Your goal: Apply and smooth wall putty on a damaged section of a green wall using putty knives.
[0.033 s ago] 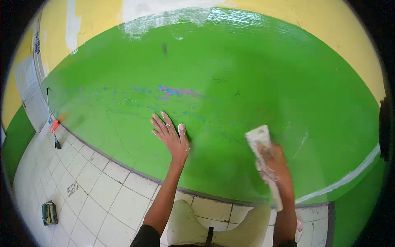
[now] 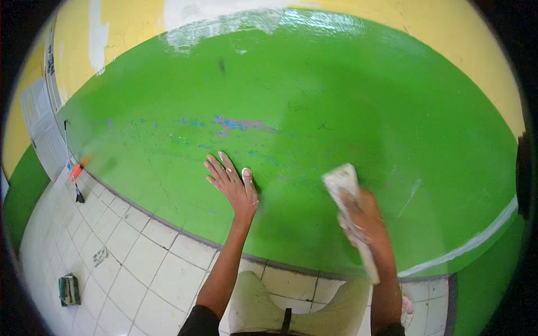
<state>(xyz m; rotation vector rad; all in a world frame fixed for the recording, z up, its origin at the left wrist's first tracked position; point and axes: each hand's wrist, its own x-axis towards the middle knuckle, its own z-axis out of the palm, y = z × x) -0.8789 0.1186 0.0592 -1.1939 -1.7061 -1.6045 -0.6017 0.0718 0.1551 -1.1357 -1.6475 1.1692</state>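
One painted wall point(image 2: 269, 78), green below yellow, faces both hands. One tiled floor point(image 2: 144, 252), below hands. One white panelled door point(image 2: 46, 129), far left of left hand point(image 2: 238, 193). Two hands: left flat on wall, fingers spread; right hand point(image 2: 364, 218) wrapped around one long whitish slab tool point(image 2: 342, 180), blurred. One dark-green boxy item point(image 2: 69, 290), lower left of left hand.
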